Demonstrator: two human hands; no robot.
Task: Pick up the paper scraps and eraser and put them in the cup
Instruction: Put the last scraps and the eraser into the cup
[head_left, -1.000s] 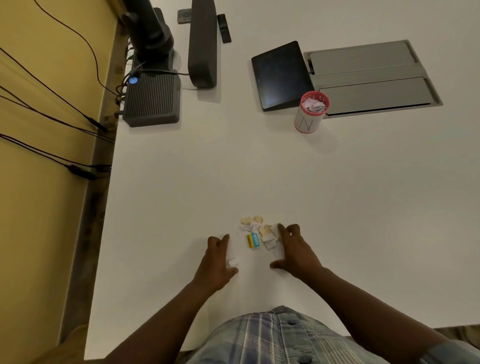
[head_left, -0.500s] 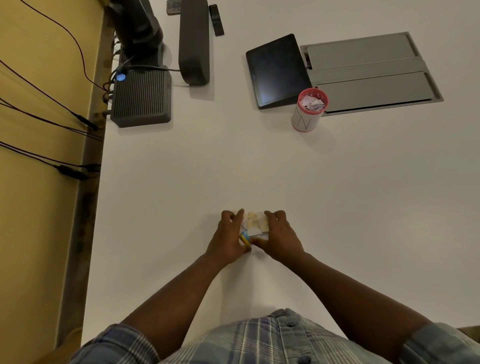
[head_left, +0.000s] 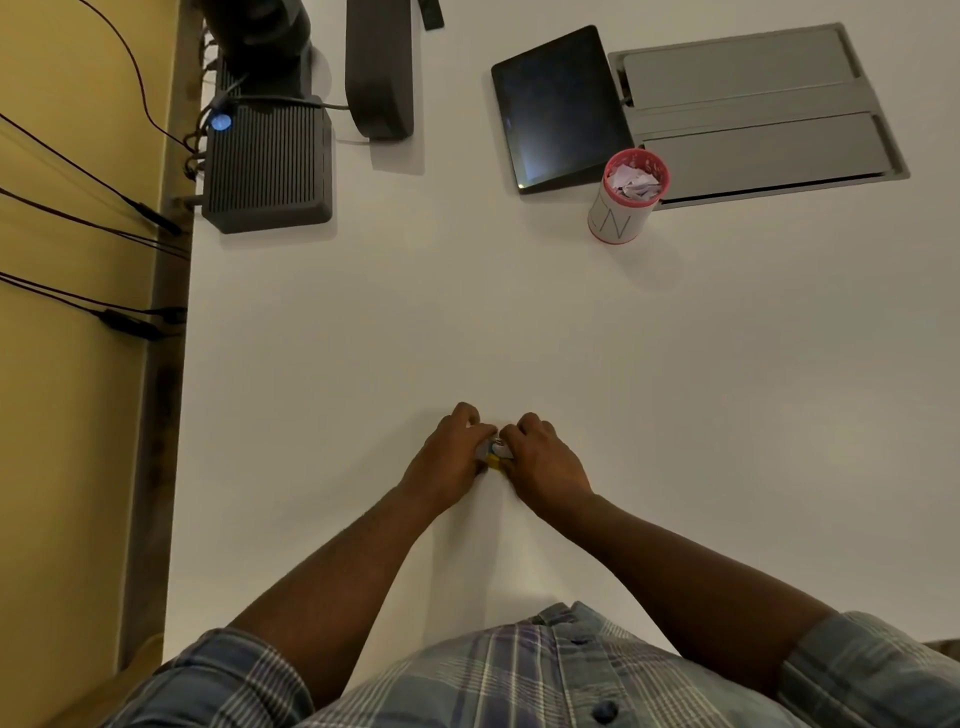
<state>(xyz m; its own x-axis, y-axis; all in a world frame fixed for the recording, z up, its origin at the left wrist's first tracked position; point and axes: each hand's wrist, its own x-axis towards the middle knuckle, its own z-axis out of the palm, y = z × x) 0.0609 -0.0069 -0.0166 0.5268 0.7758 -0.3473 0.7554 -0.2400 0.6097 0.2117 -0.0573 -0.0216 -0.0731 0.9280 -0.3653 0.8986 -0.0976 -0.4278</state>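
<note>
A wide white table (head_left: 519, 322) fills the view, seen from above by the person seated at it. Along the far left runs a yellow wall (head_left: 62, 415) with dark cables (head_left: 93, 228) draped across it, meeting the table's left edge. At the table's far-left corner sits a dark ribbed box (head_left: 267, 166) with a small blue light, and just right of it a tall dark speaker-like bar (head_left: 379, 67).

In the centre, near the front edge, both hands rest on the table and are pressed together. The left hand (head_left: 449, 460) and right hand (head_left: 540, 460) curl their fingers inward, cupped around a small bundle between them. Only a sliver shows in the gap: the yellow end of the eraser (head_left: 493, 462) and a bit of the pale paper scraps (head_left: 498, 446) (most of the bundle is hidden by the fingers). A plaid shirt (head_left: 519, 675) fills the bottom edge.

Further right and well away from the hands, a dark tablet (head_left: 558, 104) leans near the far edge. Just beside it stands the cup (head_left: 621, 213), white with a red rim, upright, with crumpled paper inside. Behind it lies a grey recessed panel (head_left: 753, 109). The stretch of table between hands and cup is bare.
</note>
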